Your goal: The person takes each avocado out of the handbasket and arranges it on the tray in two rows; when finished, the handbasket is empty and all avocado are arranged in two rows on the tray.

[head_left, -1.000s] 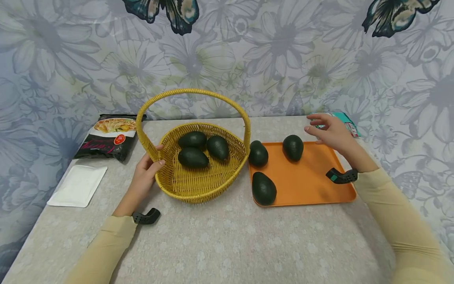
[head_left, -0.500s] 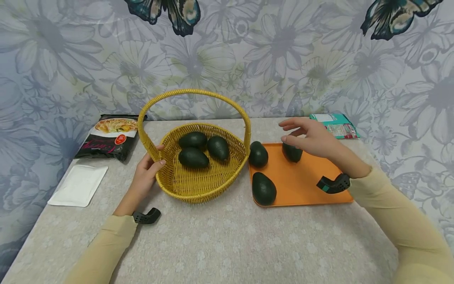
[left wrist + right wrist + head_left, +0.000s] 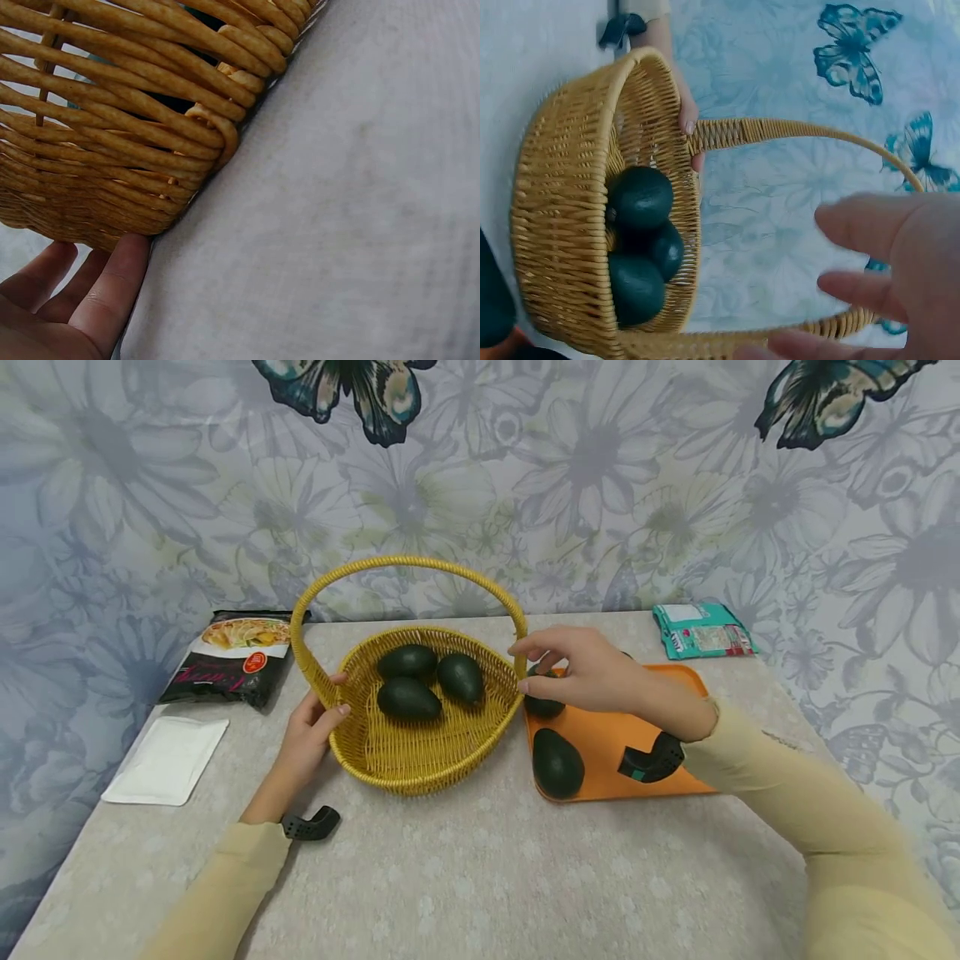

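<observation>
In the head view, a yellow wicker basket (image 3: 420, 768) with a tall arched handle stands on the table, tilted a little toward me. Three dark green avocados (image 3: 408, 699) lie inside it. My left hand (image 3: 303, 735) grips its left side at the handle's base, thumb on the near side; the left wrist view shows fingers (image 3: 109, 296) against the wicker. My right hand (image 3: 588, 672) is at the handle's right end, fingers extended and loosely bent; contact there is unclear. Beneath it, an avocado (image 3: 546, 707) is partly covered. Another avocado (image 3: 558, 764) sits at the tray's near left.
An orange tray (image 3: 600, 781) lies right of the basket, partly under my right arm. A teal packet (image 3: 705, 631) is at the back right. To the left are a black noodle packet (image 3: 232, 656) and a flat white packet (image 3: 165, 760). A patterned wall (image 3: 585, 502) rises behind.
My right hand has moved left from above the tray's far right side, over the avocados, to the basket handle. My left hand has kept its grip on the basket.
</observation>
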{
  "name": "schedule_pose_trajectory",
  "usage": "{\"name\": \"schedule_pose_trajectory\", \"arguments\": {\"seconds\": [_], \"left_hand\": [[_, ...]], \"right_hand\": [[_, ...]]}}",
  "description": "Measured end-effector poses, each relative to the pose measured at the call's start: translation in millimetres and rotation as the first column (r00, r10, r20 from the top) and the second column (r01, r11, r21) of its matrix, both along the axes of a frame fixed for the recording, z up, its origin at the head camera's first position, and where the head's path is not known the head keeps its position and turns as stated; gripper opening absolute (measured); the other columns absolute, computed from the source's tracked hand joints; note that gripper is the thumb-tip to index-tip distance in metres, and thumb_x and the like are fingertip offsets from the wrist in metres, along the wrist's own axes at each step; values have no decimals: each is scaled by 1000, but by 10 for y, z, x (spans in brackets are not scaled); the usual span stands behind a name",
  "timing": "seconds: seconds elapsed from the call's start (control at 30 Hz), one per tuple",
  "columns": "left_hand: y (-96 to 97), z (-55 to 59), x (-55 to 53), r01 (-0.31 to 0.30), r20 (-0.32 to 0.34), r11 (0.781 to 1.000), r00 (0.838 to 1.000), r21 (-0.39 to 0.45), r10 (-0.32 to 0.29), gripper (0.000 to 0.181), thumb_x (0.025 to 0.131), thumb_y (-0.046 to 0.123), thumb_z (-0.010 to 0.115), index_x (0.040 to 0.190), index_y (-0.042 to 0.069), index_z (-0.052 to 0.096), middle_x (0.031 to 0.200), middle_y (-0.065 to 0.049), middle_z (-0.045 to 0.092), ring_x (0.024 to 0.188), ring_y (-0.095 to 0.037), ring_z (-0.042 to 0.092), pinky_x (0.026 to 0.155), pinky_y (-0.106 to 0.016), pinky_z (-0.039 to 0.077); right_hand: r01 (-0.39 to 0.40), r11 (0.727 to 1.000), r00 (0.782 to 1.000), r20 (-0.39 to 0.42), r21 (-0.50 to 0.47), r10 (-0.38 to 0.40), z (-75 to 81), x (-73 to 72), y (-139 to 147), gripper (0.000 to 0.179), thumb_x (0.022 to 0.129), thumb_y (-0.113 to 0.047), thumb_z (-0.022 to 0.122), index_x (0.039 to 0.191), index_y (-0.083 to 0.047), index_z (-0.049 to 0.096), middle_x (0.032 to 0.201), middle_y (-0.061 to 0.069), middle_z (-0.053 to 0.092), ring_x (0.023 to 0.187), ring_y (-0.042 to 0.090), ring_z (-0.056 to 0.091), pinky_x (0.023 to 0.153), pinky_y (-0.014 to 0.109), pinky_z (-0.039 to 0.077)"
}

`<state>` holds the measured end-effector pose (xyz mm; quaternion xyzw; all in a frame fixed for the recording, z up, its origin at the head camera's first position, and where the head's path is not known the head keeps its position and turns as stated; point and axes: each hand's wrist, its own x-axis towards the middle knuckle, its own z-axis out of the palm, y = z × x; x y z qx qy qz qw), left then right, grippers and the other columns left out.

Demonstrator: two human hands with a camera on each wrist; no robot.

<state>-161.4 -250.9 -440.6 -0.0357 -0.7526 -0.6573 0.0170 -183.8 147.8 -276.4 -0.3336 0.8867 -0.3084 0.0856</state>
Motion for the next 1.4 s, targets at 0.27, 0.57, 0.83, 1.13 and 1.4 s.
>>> {"name": "schedule_pose_trajectory", "arguments": {"seconds": [0.27, 0.57, 0.83, 1.13, 1.4], "left_hand": [[11, -1, 22, -15, 16, 999, 1000, -37, 16, 51, 107, 22, 50, 156, 14, 38, 163, -17, 34, 126, 0, 47, 91, -9, 47], [24, 31, 2, -14, 21, 1000, 1000, -15, 14, 51, 107, 18, 51, 156, 13, 38, 161, -19, 36, 125, -2, 47, 89, -9, 48], [20, 35, 5, -3, 12, 999, 1000, -32, 3, 52, 107, 18, 49, 157, 11, 37, 163, -19, 33, 128, -1, 46, 91, -8, 46], [9, 41, 7, 1, 27, 1000, 1000, -29, -1, 52, 107, 21, 50, 157, 13, 36, 164, -17, 32, 131, -4, 44, 92, -8, 46], [2, 32, -5, 2, 24, 1000, 1000, -31, -2, 52, 107, 21, 50, 157, 14, 37, 163, -18, 32, 132, -6, 43, 93, -9, 45]], "right_hand": [[-128, 992, 990, -61, 3, 128, -3, 92, -357, 42, 96, -25, 71, 135, -13, 64, 126, 6, 69, 95, 16, 71, 83, 37, 58], [-200, 976, 980, 18, 88, 199, -89, -72, -792, 50, 98, -29, 68, 145, -18, 56, 147, 5, 56, 114, 24, 64, 96, 39, 53], [-240, 958, 970, 66, 158, 232, -213, -295, -1137, 50, 100, -23, 65, 148, -15, 52, 152, 6, 53, 126, 26, 60, 102, 33, 50], [-278, 925, 959, 138, 260, 249, -391, -473, -1463, 52, 102, -21, 62, 152, -17, 48, 155, 5, 51, 140, 25, 50, 113, 39, 43], [-265, 923, 955, 208, 278, 212, -499, -530, -1618, 52, 103, -20, 61, 153, -17, 48, 157, 6, 48, 139, 25, 50, 110, 39, 45]]}}
